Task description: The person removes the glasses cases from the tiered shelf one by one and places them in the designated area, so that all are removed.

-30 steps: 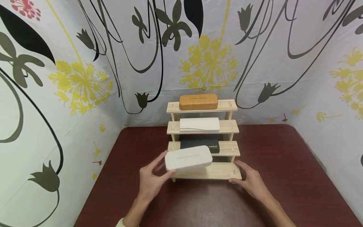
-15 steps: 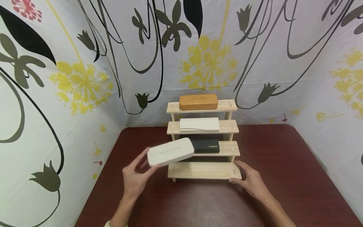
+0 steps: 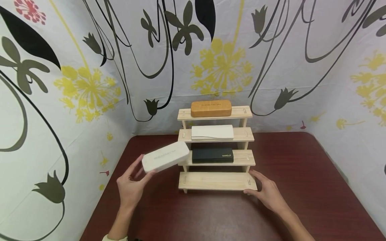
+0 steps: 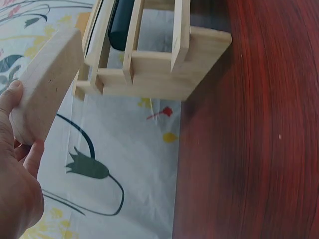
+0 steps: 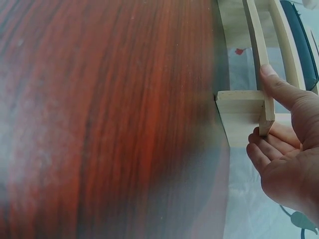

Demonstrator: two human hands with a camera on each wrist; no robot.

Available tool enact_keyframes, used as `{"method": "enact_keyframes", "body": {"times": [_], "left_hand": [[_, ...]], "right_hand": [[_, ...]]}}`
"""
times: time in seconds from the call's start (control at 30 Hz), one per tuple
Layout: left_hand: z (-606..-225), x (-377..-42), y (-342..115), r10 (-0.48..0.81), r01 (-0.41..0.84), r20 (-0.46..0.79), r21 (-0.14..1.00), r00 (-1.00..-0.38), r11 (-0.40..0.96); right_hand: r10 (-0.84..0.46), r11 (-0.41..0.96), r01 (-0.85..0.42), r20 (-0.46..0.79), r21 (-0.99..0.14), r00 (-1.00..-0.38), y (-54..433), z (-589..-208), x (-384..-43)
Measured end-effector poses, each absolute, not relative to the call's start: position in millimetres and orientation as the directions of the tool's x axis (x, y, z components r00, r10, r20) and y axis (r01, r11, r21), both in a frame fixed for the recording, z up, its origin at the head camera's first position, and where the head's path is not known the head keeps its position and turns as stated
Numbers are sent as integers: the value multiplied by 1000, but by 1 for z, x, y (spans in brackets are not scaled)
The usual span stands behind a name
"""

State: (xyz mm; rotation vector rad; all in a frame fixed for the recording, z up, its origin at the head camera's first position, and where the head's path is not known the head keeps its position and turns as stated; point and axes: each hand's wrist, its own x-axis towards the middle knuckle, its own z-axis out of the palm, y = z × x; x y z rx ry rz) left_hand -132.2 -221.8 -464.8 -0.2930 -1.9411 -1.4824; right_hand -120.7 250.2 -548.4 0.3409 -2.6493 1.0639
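Note:
My left hand (image 3: 130, 187) holds a white glasses case (image 3: 165, 156) by its left end, thumb at the near edge and fingers at the far side. The case is tilted, raised in the air, its right end overlapping the left side of a wooden tiered shelf (image 3: 217, 180) in the head view. My left wrist view shows the case (image 4: 50, 82) in side profile between thumb and fingers. With my right hand (image 3: 268, 194) I pinch the right end of the lowest tier; in the right wrist view the thumb lies on the board (image 5: 267, 107) and the fingertips curl against its other side.
On the upper tiers sit an orange case (image 3: 211, 108), a white flap-front case (image 3: 212, 132) and a black case (image 3: 212, 155). The lowest tier is bare. The shelf stands on a dark red-brown table (image 3: 223, 214), with a flower-patterned cloth (image 3: 199, 80) behind and at both sides.
My left hand has carried the white case left and slightly up, away from over the lowest tier, uncovering the black case. The right hand has stayed at the shelf's end.

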Motion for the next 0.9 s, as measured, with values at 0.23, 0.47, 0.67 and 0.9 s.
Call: {"method": "enact_keyframes", "body": {"times": [0.23,0.47,0.67,0.9], "left_hand": [[-442,-122,-225,-277,509,607,785,-745,352],[-443,-127,-238,-301,488,612,777,-731,397],[-449,-131,-246,-348,428,571,806,-744,407],[-465,-140,-256,-395,368,537,825,-745,429]], "right_hand": [[-117,702,-298,308,-646,-944,251,-548,-120],[-119,704,-314,329,-637,-937,251,-548,-120],[-118,701,-314,330,-640,-936,251,-549,-120],[-119,696,-303,312,-651,-943,252,-548,-120]]}}
